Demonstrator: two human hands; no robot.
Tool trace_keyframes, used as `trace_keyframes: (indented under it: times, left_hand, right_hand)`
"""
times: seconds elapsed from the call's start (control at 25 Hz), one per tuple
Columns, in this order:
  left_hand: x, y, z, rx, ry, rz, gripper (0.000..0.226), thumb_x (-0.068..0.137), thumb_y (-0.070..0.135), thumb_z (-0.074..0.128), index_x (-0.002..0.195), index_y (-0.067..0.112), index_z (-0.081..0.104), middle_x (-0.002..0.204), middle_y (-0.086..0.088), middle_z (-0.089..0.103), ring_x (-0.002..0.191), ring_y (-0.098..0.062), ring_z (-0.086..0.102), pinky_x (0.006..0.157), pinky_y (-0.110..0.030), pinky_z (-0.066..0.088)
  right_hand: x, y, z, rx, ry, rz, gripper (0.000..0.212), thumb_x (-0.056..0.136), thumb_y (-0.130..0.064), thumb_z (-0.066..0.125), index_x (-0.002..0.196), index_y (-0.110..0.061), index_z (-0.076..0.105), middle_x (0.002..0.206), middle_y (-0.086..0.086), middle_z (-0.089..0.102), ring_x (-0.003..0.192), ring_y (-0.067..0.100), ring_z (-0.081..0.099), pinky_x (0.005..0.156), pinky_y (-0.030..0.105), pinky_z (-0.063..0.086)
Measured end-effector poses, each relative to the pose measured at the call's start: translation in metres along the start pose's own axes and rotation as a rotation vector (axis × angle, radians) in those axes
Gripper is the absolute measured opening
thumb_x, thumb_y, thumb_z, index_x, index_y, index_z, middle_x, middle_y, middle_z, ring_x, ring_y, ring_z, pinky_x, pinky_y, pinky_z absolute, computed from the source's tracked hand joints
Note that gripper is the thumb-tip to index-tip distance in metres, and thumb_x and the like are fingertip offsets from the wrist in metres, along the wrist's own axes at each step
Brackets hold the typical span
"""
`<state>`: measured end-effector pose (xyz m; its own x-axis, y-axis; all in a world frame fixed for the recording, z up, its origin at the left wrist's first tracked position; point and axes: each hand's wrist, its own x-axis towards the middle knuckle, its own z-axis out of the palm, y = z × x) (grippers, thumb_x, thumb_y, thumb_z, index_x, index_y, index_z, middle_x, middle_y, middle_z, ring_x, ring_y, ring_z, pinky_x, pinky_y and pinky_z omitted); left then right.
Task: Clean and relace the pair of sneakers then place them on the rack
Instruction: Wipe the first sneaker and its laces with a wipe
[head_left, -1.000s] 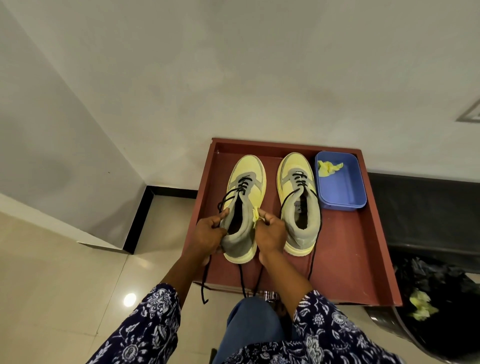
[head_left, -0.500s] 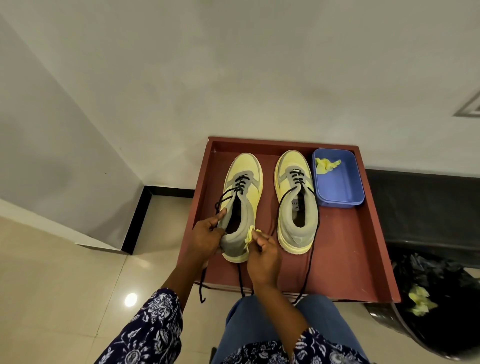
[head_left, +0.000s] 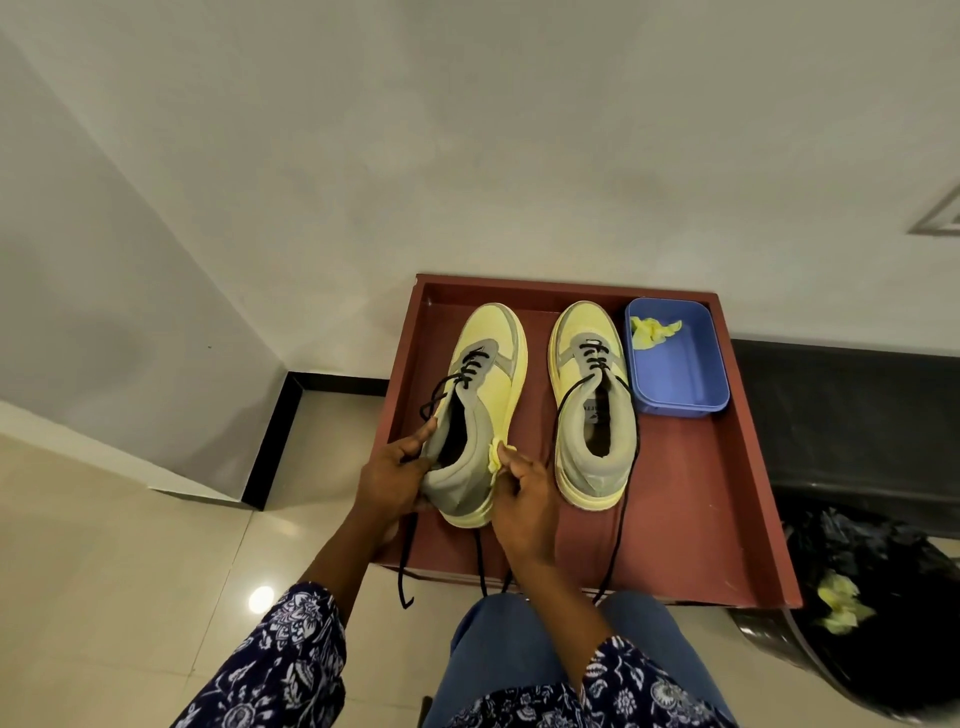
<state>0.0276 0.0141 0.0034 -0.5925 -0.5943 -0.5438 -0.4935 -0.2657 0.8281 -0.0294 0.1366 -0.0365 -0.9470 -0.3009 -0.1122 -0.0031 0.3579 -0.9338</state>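
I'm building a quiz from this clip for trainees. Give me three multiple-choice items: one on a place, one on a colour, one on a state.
1. Where is the blue tub?
A. right of the sneakers on the red tray
B. on the floor
C. in the bin

2. What colour are the laces?
A. white
B. black
C. yellow

3. What is the right hand doing?
A. hanging idle
B. tying a bow
C. pinching a yellow wipe against the left sneaker

Answers: A, the tub sits at the tray's far right corner; B, the cords are dark; C, fingers press the wipe near the heel while the left hand grips the collar.
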Motion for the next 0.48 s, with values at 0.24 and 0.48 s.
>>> trace_keyframes:
  times: [0.24, 0.48]
  left_hand:
    - [-0.002, 0.002, -0.01, -0.001, -0.054, -0.032, 0.04, 0.094, 0.004, 0.045, 0.126, 0.026, 0.055, 0.113, 0.006, 0.062, 0.094, -0.018, 0.061, 0.069, -0.038, 0.058]
    - [-0.001, 0.001, -0.019, 0.057, -0.051, -0.059, 0.039, 0.094, 0.004, 0.045, 0.122, 0.027, 0.06, 0.121, 0.005, 0.061, 0.105, -0.025, 0.06, 0.079, -0.046, 0.057]
  right_hand:
    - [-0.024, 0.016, 0.0, -0.033, -0.017, 0.063, 0.031, 0.087, 0.005, 0.053, 0.116, -0.003, 0.063, 0.119, 0.01, 0.061, 0.104, 0.007, 0.051, 0.08, -0.01, 0.03]
    - [0.029, -0.012, 0.008, 0.005, 0.034, 0.106, 0.032, 0.09, -0.001, 0.05, 0.119, -0.006, 0.062, 0.122, 0.008, 0.064, 0.114, 0.021, 0.058, 0.092, 0.016, 0.038]
